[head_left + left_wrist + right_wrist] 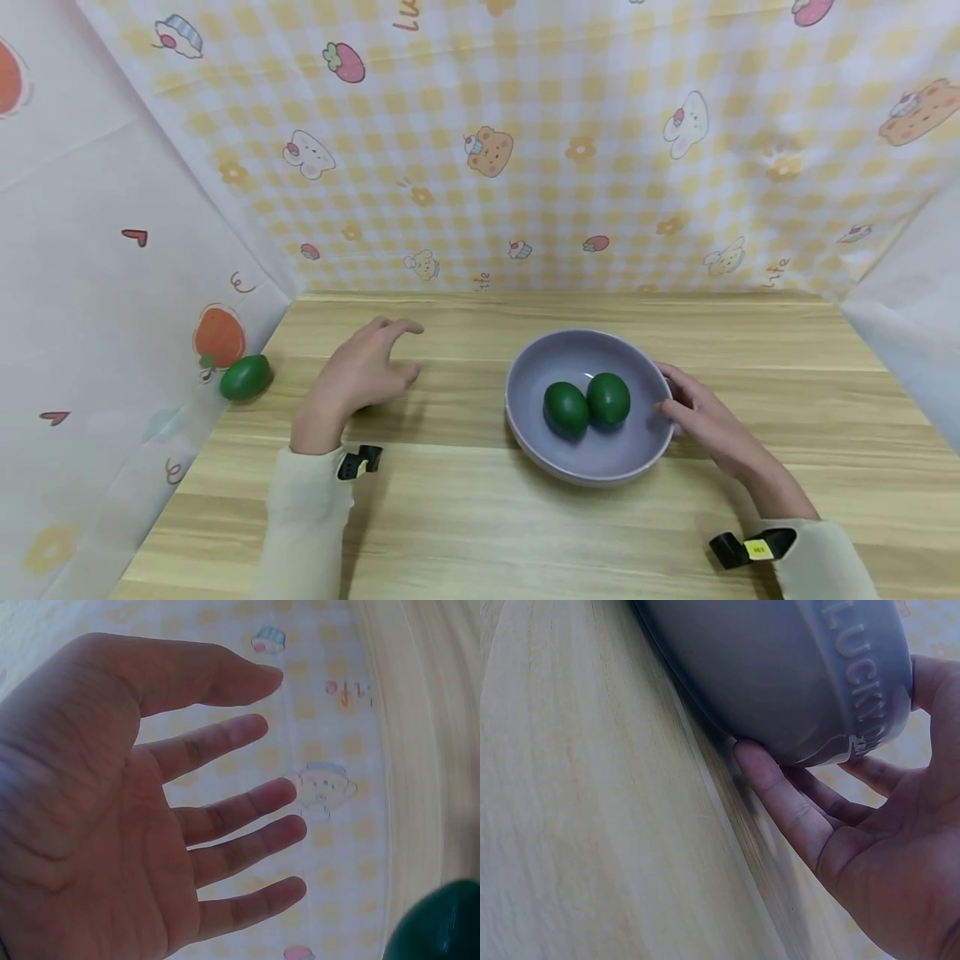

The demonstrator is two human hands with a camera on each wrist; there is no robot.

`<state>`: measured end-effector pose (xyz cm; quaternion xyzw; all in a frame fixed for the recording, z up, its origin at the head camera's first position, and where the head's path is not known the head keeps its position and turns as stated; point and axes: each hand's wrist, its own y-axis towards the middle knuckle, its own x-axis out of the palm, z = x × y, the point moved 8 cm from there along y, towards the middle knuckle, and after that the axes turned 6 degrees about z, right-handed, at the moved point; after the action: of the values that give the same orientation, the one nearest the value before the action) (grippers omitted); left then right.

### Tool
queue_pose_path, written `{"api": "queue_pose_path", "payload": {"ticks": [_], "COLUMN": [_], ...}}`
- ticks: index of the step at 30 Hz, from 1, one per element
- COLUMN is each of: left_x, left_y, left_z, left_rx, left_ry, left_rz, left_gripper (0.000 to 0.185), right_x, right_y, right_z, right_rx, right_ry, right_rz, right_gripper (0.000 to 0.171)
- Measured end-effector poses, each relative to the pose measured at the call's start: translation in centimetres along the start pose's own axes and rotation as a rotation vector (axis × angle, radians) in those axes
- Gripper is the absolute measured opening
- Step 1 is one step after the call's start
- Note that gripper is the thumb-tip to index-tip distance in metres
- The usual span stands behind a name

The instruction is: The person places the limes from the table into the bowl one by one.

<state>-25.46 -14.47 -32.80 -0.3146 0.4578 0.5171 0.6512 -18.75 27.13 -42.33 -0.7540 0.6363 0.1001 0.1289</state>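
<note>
Cream sleeves leave the near edge, cut off by the frame. Right hand grips the right rim of the round grey-lilac ceramic bowl holding two green avocados; its fingertips hide beneath. Left hand hovers empty, fingers spread, right of a third green avocado at the left curtain.

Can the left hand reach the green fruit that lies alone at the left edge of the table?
Probably yes. The left hand is open and holds nothing, and only bare table lies between it and the green fruit beside the left curtain.

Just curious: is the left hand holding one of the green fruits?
No, the left hand hovers open and empty; the loose green fruit lies apart from it.
</note>
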Motion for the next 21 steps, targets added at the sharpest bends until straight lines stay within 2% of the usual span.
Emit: {"api": "queue_pose_path", "payload": {"ticks": [21], "left_x": [-0.6], "left_y": [-0.6], "left_z": [-3.3], "left_rx": [-0.070], "left_ry": [-0.018], "left_rz": [-0.055], "left_gripper": [0.052], "right_x": [0.0], "right_y": [0.0], "right_z": [0.0], "right_rx": [0.019], "right_ry": [-0.018], "right_rz": [0.012], "right_gripper": [0.063]}}
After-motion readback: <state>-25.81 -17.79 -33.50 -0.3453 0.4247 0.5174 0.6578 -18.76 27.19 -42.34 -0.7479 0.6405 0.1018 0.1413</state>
